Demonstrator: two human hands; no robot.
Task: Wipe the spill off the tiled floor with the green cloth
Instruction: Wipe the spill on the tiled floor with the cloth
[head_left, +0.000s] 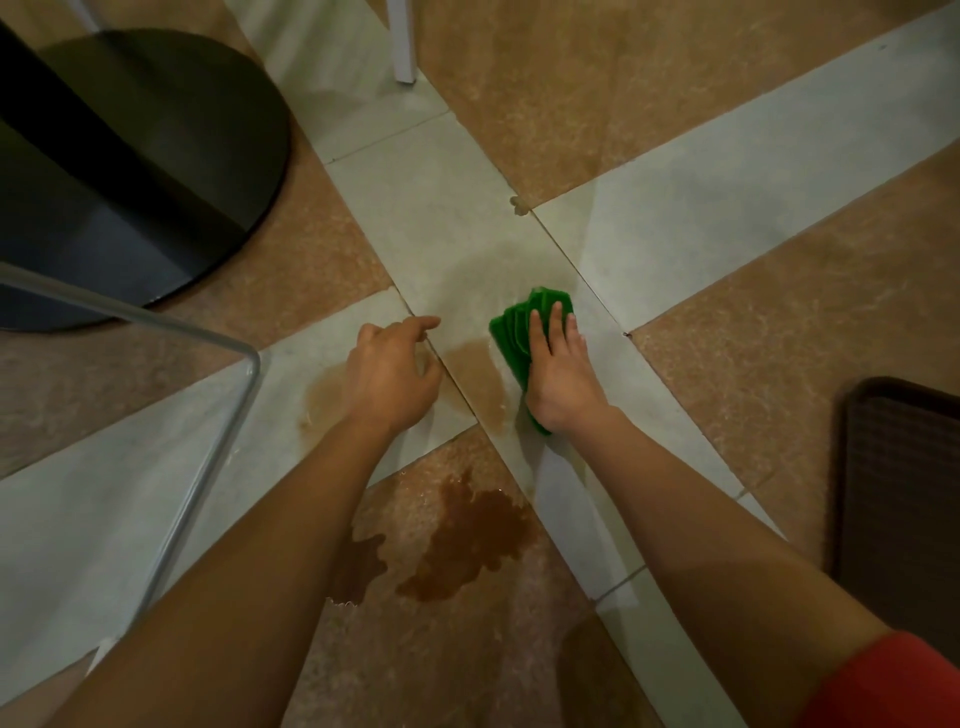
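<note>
A folded green cloth (511, 332) lies flat on a pale floor tile. My right hand (561, 376) presses down on it with straight fingers. A brown spill (470, 540) pools on the tan tile nearer me. Thinner brown patches (478, 379) sit on the pale tiles between my hands and under my left wrist. My left hand (389, 371) hovers over the floor to the left of the cloth, fingers loosely curled and holding nothing.
A black round table base (171, 156) stands at the upper left. A clear chair edge with a metal rim (228, 395) crosses the left side. At the right edge lies a dark brown tray (898, 499). A white leg (404, 41) stands at the top.
</note>
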